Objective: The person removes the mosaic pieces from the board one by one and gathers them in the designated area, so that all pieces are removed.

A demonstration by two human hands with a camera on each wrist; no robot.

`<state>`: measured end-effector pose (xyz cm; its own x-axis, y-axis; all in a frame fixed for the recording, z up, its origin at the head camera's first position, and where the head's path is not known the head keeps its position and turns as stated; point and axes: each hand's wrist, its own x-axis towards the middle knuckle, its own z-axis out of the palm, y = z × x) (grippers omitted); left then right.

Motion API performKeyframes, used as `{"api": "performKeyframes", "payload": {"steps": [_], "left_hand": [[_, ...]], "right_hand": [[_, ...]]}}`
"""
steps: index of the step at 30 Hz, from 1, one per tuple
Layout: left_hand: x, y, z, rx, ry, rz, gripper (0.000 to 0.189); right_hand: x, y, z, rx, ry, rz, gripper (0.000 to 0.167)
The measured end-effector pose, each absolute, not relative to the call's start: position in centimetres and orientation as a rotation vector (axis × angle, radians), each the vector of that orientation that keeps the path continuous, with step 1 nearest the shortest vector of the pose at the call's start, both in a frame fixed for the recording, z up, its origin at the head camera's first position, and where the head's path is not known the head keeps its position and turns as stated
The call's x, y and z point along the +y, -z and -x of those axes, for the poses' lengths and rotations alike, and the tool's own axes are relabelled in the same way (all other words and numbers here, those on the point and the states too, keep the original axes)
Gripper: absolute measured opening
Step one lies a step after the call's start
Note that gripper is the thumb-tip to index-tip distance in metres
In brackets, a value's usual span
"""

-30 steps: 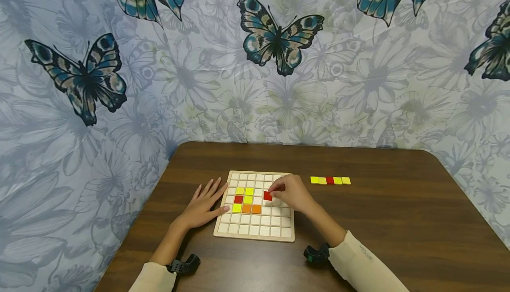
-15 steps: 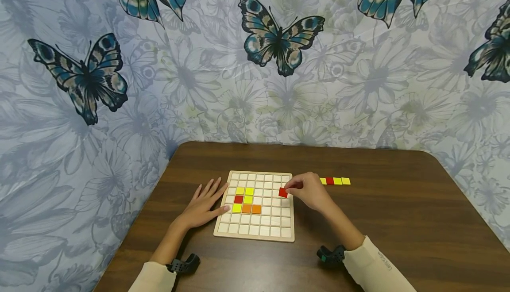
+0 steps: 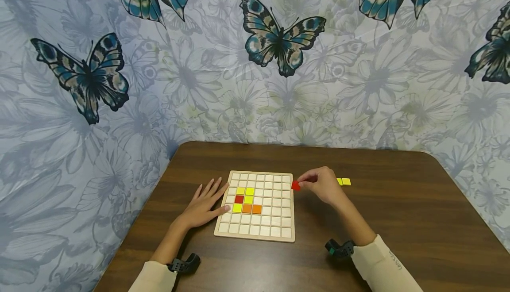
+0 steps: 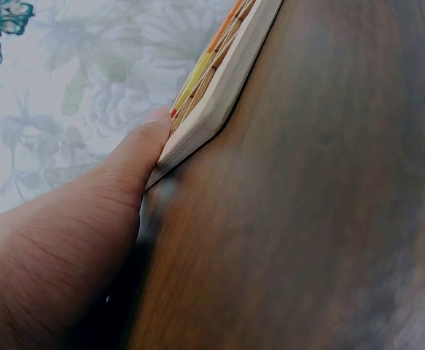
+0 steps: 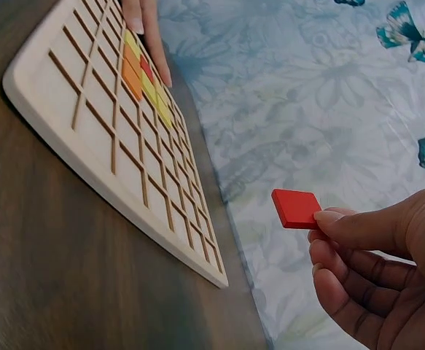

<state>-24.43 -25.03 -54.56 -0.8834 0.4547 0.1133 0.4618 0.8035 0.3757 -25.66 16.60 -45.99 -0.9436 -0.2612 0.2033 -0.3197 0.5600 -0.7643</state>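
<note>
A square wooden grid board (image 3: pixel 275 220) lies on the table, with yellow, red and orange tiles in several of its cells toward the left. My left hand (image 3: pixel 202 206) rests at the board's left edge, fingers spread and thumb over the rim; in the left wrist view the thumb (image 4: pixel 135 149) lies against the frame's side. Between thumb and fingers my right hand (image 3: pixel 322 185) pinches a red square tile (image 5: pixel 297 209), just off the board's right edge. Two yellow tiles (image 3: pixel 345 182) show beyond that hand, which hides the rest of their row.
The brown wooden table (image 3: pixel 398 212) extends to the right and in front of the board. A butterfly-print cloth (image 3: pixel 358 84) hangs behind its far edge. Each wrist carries a black strapped device, such as the left one (image 3: pixel 184 264).
My right hand has carried the red tile rightward from over the board to past its right edge, now covering part of the tile row. My left hand has stayed in place.
</note>
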Motion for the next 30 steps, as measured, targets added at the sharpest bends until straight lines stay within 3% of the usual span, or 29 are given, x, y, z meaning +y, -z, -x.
{"api": "performKeyframes", "payload": {"steps": [30], "left_hand": [[-24.9, 54.6, 24.4, -2.960, 0.628, 0.739, 0.083]], "right_hand": [[21.8, 48.5, 28.2, -2.812, -1.390, -0.266, 0.006]]}}
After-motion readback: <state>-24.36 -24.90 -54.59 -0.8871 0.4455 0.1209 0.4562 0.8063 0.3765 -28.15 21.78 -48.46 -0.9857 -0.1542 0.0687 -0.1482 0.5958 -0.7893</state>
